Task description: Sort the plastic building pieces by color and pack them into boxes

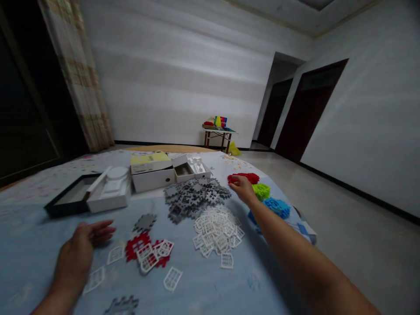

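The right hand [242, 188] is stretched far forward over the pale blue printed sheet [203, 288], its fingers curled loosely at the near edge of the heap of red plastic interlocking pieces [243, 177]; whether a piece is pinched between them cannot be told. Just to the right of that hand lie a heap of lime-green plastic pieces [261, 190] and, nearer along the forearm, a heap of bright blue plastic pieces [277, 207]. To its left spreads the large pile of grey puzzle-edged plastic tiles [193, 197], and below that the pile of white lattice window-like pieces [216, 231].

The left hand [78, 253] rests low, palm down, fingers spread wide and holding nothing. Just to its right sits a small joined cluster of red and white pieces [147, 253], with 1 loose grey tile [145, 222] above it. Beyond the left hand stand an open white cardboard box [110, 192], a black shallow tray [68, 199] and a yellow-topped white box [151, 170].
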